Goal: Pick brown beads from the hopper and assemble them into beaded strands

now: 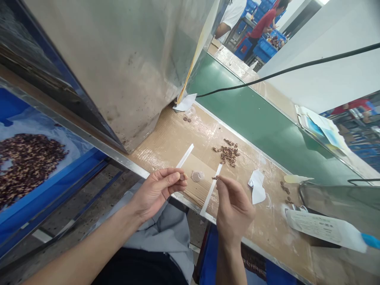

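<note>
My left hand [156, 192] pinches a small round brown disc [182, 177] between thumb and fingertips above the table's near edge. To its right, my right hand [234, 208] grips a tiny dark brown piece [215, 178] at its fingertips; its exact kind is too small to make out. Between the hands, a small clear plastic cup [197, 176] sits on a cardboard strip bordered by white tape [211, 192]. Beyond it lies a loose heap of small brown and copper-coloured parts [228, 153]. Two brown discs [187, 119] rest farther back.
A large metal housing [124, 59] stands at left, beside a blue crate [86, 170] of similar parts. Behind the table runs a green conveyor belt [237, 107]. At right lie white paper [257, 188], a yellowish nozzle [297, 179] and a white bottle [323, 227]. People work in the background.
</note>
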`<state>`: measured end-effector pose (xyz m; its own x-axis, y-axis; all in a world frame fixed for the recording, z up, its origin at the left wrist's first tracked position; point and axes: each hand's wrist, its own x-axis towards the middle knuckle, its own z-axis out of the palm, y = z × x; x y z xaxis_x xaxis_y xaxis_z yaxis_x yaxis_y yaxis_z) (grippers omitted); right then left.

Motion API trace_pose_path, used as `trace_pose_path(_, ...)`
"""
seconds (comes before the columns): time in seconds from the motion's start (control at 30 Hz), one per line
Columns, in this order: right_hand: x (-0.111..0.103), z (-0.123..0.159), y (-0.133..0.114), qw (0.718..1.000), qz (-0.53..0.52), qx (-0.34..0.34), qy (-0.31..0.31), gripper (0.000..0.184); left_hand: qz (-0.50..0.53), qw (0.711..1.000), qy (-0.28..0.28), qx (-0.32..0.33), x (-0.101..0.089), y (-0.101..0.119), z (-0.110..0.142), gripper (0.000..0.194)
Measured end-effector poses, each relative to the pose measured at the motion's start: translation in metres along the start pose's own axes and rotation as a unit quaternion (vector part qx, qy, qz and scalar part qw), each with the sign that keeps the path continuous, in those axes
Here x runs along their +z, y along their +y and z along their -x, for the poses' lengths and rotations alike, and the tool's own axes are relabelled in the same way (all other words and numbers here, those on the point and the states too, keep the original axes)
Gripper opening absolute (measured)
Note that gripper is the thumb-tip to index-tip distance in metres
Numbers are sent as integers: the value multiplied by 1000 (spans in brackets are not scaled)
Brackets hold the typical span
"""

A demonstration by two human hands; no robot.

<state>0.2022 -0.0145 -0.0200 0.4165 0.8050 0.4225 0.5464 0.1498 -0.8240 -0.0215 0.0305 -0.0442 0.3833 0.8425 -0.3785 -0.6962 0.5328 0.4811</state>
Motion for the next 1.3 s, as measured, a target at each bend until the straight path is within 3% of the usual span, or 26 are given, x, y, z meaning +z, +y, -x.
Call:
trace_pose_path(0.17,6,-6,6,991,73,-100,-41,10,6,1000,4,8,0,1,-2,33)
trace_pose_path(0.4,-5,-4,9,981,111,-156,-30,9,7,1000,7,11,-1,0,-2,33)
trace_pose_path(0.57,-11,14,30,963,138,-212,-96,19,3,1000,-4,5,0,0,-2,32)
trace_pose_path(0.7,-9,23,39,960,142,-212,-116,23,-1,1000,-8,8,1,1,-2,30)
trace_pose_path(0.93,-15,18,30,962,140,-225,-64,24,-3,1000,-12,-2,0,1,-2,28)
trace_pose_path(1.13,-13,22,36,964,128,-209,-102,22,0,1000,-15,-12,-1,0,1,31)
trace_pose_path(1.3,-18,23,18,983,76,-167,-14,23,-7,1000,-21,-19,4,0,3,33)
